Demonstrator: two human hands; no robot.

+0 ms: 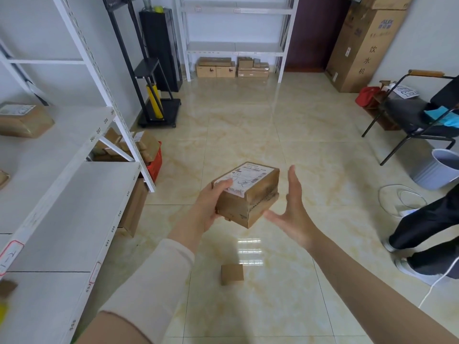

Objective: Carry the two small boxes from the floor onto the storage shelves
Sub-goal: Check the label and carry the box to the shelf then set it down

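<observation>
The left hand (pixel 207 207) holds a cardboard box (pixel 246 193) in the air above the tiled floor (pixel 248 115), out in front of the body. Its thumb lies across the near edge of the white shipping label (pixel 242 178) on the box's top face, and the fingers (pixel 218 214) curl under the box's left side and bottom, so the box is clamped between thumb and fingers. The box is tilted, its far right corner higher than the near one, and brown tape runs along its edges.

The right hand (pixel 289 207) is just beside the box on its right, apart from it, with a narrow gap between the palm and the cardboard. This hand is wide apart and holds nothing: the thumb points toward the box's lower corner and the other fingers stand spread and upright, palm facing the box.

A second, smaller plain box (pixel 232 274) lies flat on the floor below the held one, nearer the body and between the two forearms.

The white storage shelves (pixel 74 184) run along the left side, their front edges marked with numbers; the held box is well apart from them. One labelled parcel (pixel 23 119) sits on the upper shelf at the far left. More boxes fill a red crate (pixel 155 163) under the shelves. To the right stand a black chair (pixel 417 115) and a grey bucket (pixel 437 167), and another person's dark trouser legs (pixel 427 232) come in at the right edge.
</observation>
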